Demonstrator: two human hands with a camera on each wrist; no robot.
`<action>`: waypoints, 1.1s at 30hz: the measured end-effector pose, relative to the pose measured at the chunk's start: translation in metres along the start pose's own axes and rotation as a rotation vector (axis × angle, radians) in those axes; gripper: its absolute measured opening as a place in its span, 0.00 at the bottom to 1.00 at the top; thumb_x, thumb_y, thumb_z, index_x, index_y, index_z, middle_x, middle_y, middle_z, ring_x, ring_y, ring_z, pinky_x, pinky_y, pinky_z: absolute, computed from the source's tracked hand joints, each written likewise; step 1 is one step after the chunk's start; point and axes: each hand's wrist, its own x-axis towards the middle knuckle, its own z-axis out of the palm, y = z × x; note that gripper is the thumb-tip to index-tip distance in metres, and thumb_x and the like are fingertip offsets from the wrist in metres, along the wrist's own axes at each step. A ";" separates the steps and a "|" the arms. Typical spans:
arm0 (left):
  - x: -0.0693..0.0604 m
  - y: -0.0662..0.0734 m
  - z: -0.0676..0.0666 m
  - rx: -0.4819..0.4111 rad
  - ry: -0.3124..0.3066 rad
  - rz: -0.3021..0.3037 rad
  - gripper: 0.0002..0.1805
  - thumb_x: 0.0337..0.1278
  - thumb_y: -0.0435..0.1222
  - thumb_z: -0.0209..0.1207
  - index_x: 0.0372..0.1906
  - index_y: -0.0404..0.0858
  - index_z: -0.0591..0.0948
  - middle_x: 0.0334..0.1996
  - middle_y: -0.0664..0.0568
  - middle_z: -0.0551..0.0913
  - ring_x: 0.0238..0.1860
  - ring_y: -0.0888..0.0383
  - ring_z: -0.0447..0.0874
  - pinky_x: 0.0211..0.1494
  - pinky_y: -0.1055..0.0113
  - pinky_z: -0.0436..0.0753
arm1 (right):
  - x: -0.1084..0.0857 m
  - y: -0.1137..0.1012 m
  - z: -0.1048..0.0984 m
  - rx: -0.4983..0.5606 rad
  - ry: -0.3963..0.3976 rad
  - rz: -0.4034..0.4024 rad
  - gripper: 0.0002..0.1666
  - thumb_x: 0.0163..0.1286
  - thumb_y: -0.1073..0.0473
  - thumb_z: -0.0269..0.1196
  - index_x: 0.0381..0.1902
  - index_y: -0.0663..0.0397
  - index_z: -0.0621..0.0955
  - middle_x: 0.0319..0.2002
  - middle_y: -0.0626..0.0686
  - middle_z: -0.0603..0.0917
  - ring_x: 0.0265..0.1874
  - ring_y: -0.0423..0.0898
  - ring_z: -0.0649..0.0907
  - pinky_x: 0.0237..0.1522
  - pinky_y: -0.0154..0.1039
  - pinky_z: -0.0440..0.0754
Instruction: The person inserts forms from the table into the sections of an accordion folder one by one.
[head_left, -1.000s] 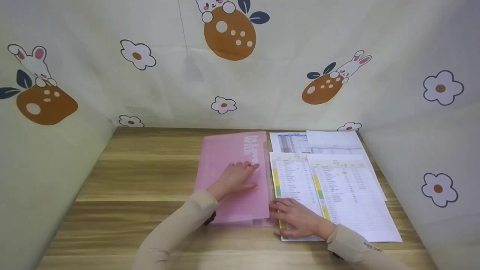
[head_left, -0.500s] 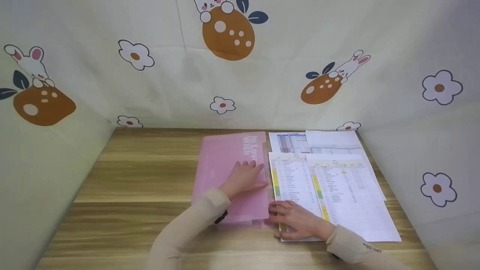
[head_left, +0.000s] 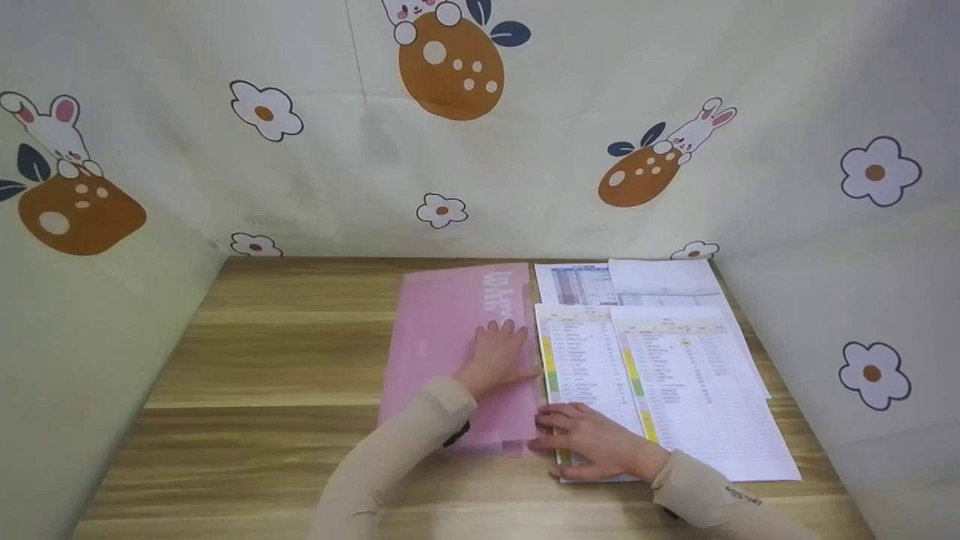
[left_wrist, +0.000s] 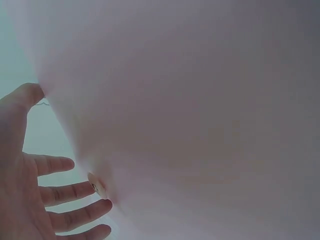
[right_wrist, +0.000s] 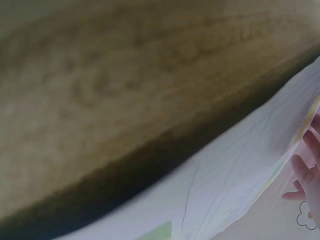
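Observation:
In the head view a pink folder (head_left: 431, 337) with white lettering lies closed on the table. The left hand (head_left: 496, 358) rests on its right half with fingers spread. Beside the folder, the right hand (head_left: 600, 442) lies on the lower left corner of a printed sheet (head_left: 585, 352), its fingertips at the folder's right edge. The left wrist view has the left hand (left_wrist: 50, 195) with fingers apart against a pale pink surface (left_wrist: 200, 125). At the right border of the right wrist view, the right hand (right_wrist: 307, 170) has its fingers extended beside white paper (right_wrist: 220, 175).
Another printed sheet (head_left: 712, 427) overlaps the first on the right, with more papers (head_left: 664, 281) behind them. The wooden table (head_left: 262, 360) extends left of the folder. A patterned curtain (head_left: 337, 172) encloses the back and sides.
The left hand has slid a little to the right over the folder. The right hand has stayed nearly in place at the sheet's corner.

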 end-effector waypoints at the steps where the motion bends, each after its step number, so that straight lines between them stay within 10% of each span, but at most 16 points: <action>1: 0.000 0.001 0.000 -0.002 0.001 0.000 0.40 0.39 0.66 0.50 0.52 0.41 0.72 0.43 0.46 0.72 0.40 0.48 0.69 0.40 0.55 0.69 | 0.000 0.000 0.000 0.002 -0.005 0.003 0.26 0.58 0.43 0.56 0.54 0.41 0.74 0.56 0.53 0.69 0.57 0.52 0.64 0.53 0.48 0.61; 12: 0.003 0.003 0.001 0.050 -0.002 0.001 0.34 0.39 0.62 0.52 0.44 0.39 0.75 0.36 0.47 0.72 0.33 0.50 0.70 0.33 0.58 0.71 | -0.003 0.000 0.001 0.012 0.007 0.008 0.26 0.58 0.43 0.56 0.54 0.40 0.74 0.57 0.53 0.68 0.58 0.51 0.64 0.54 0.46 0.60; 33: 0.009 -0.012 -0.001 -0.353 -0.044 -0.083 0.40 0.41 0.56 0.59 0.63 0.46 0.64 0.56 0.40 0.61 0.50 0.47 0.61 0.48 0.51 0.64 | -0.006 -0.001 0.003 0.044 -0.034 0.058 0.27 0.60 0.42 0.54 0.57 0.38 0.72 0.60 0.51 0.65 0.59 0.50 0.61 0.55 0.46 0.58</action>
